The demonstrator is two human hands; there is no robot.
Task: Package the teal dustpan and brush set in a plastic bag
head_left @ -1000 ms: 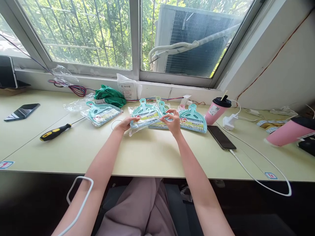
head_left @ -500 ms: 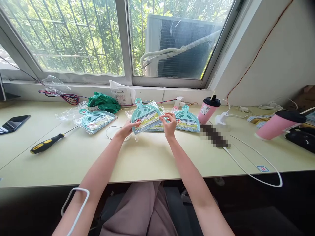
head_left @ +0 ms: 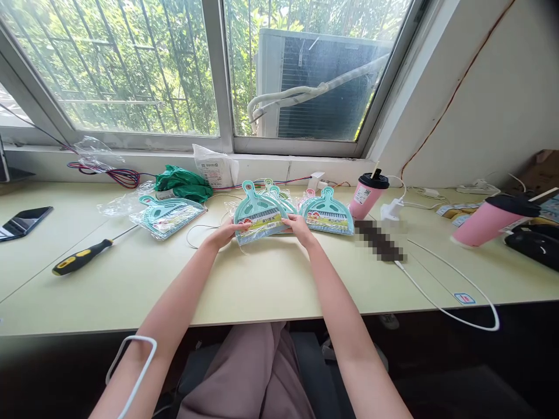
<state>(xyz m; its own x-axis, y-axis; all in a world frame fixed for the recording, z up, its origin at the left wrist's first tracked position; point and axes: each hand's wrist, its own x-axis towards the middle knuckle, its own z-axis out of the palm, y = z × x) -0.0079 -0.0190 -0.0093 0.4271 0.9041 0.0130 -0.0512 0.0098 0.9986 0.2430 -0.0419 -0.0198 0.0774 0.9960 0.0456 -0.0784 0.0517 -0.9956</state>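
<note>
While the right hand is no longer picking at the wrapper's top but gripping its edge, the left hand is clamping the other side, steadying the teal dustpan packet on the desk; it is sealed in crinkly clear plastic, beside another packet.

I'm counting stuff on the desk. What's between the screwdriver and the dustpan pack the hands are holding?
In the head view, between the screwdriver and the held dustpan pack lies another wrapped dustpan pack, plus a thin wire loop on the desk.
</note>
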